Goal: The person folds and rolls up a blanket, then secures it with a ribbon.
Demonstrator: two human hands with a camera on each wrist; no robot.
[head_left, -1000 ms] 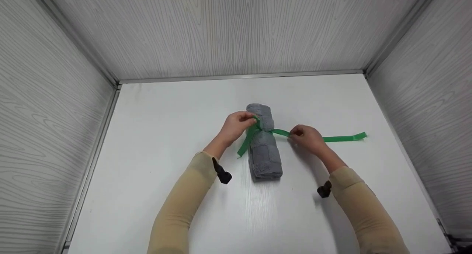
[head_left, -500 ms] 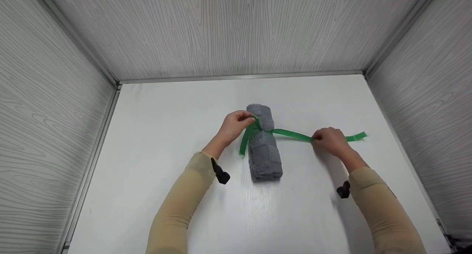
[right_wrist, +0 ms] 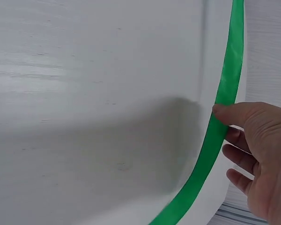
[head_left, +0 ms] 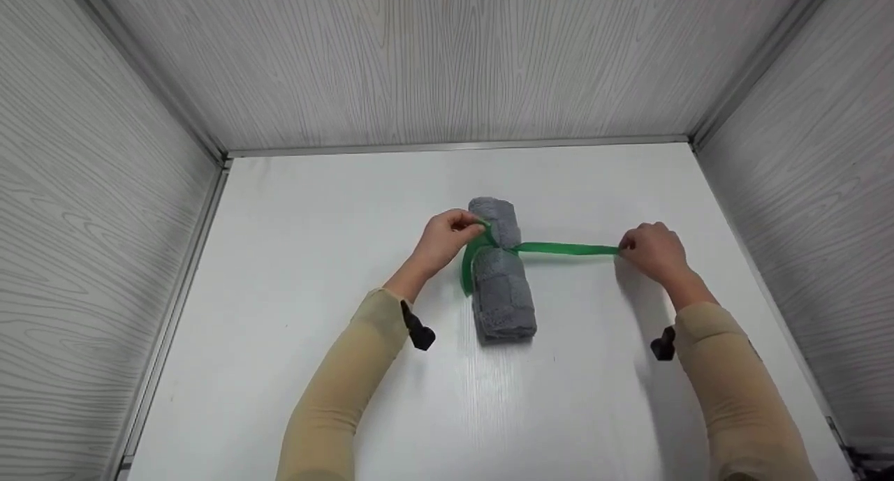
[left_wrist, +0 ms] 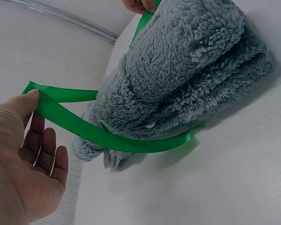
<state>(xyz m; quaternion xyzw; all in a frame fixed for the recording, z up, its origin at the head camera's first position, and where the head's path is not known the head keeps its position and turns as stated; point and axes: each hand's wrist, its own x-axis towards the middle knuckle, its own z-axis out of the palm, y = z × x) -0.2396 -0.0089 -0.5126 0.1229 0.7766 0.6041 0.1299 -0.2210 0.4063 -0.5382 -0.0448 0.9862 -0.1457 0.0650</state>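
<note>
A rolled grey fluffy towel (head_left: 504,292) lies lengthwise on the white table, cinched around its middle by a green ribbon (head_left: 569,248). My left hand (head_left: 441,241) pinches a folded loop of the ribbon just left of the towel; in the left wrist view the loop (left_wrist: 61,105) bends at the thumb and its short tail hangs beside the towel. To the right, my right hand (head_left: 654,250) pinches the long end between thumb and forefinger. That stretch runs nearly straight from the towel. In the right wrist view the ribbon (right_wrist: 206,154) continues past the thumb, curving downward.
The white table (head_left: 335,209) is bordered by grey wood-grain panels at the back (head_left: 447,62), left and right. Metal trim runs along the table's edges. A dark wrist-camera mount (head_left: 422,336) sits at the left sleeve, another (head_left: 663,343) at the right.
My right hand has slid rightward along the ribbon, away from the towel, then slightly up, drawing that stretch straighter. My left hand stays almost still; the short tail below it has swung toward the towel.
</note>
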